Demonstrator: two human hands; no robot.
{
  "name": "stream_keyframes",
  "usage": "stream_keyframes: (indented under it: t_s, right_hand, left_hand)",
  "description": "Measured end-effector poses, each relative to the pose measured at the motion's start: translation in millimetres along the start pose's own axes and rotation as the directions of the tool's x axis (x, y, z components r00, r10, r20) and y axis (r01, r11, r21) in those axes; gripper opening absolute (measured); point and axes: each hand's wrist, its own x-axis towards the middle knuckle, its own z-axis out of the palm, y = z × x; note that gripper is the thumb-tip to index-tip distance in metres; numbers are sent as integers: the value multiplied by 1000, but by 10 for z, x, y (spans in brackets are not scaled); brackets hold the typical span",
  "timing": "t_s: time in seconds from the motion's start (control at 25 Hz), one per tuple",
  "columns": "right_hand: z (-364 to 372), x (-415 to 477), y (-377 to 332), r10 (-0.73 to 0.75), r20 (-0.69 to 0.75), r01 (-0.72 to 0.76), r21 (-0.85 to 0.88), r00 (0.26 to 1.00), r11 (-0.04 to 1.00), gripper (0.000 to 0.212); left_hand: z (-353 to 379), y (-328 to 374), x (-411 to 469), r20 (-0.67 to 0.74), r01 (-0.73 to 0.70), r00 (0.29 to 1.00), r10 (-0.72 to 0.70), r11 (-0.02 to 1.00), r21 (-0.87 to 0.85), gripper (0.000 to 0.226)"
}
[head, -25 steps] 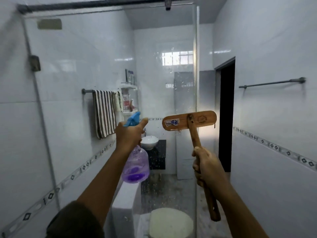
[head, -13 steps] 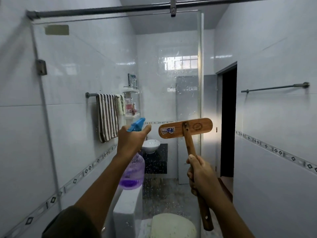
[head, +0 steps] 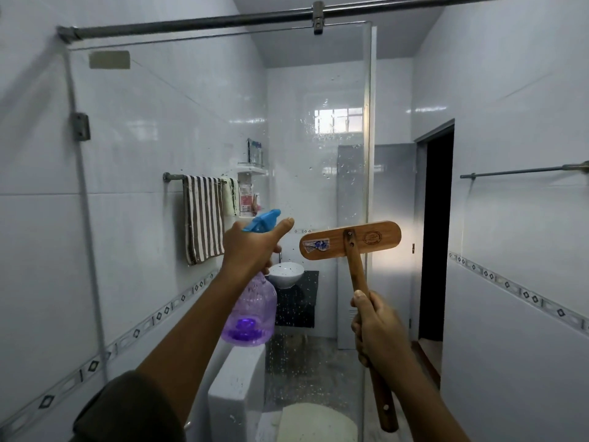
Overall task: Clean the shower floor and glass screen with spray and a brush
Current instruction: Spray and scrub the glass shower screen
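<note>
Near free edge of glass screen (head: pixel 318 90), mid-height: spray bottle (head: pixel 250 314) & brush (head: pixel 350 240) held up side by side, apart, in front of the glass.
Grip L: left hand (head: pixel 251 247) wrapped round bottle neck under blue trigger head (head: pixel 263 220), thumb stuck out along it; nozzle aims at glass. Trigger finger hidden, can't tell if squeezing.
Grip R: right hand (head: pixel 379 330) clamped in a fist on brush handle approx. mid-length; wooden head up, near level, back to camera. Bristles face glass; contact can't tell.
Step (guess): wetting screen w/ spray before scrubbing.
Do it well: go top to bottom, overlapping passes, nozzle near but off glass; then brush flat, bristles fully on, steady pressure, easy near free edge.
Glass look: clear, droplets/specks scattered over mid & lower part, fewer up top; pale patch near top left corner; rail (head: pixel 191 23) runs along top edge.
Bottle look: see-through purple, darker pool at base, prob. low on liquid.
Brush look: varnished wood, sticker on one end of head, round stamp on other.
Floor: shower floor barely in view, state unknown.
</note>
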Motion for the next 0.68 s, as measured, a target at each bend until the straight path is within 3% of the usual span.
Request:
stream_keyframes:
  t_s: [0.24,0.52,0.68]
  right_hand:
    - [42,40,162,-21,30,22,-58,999,998,29]
    - [330,304,126,-75,-24,69,-192,997,979,32]
    - [588,710,-410,-162,-73,136,-276,984,951,34]
  left_hand:
    - [113,-49,-53,-69,-55,996,58,997,48,35]
    - [-56,-109,149,-93,-109,988,123,983,145,44]
    - [-318,-176,369,-88,-71,993,73,997,16,44]
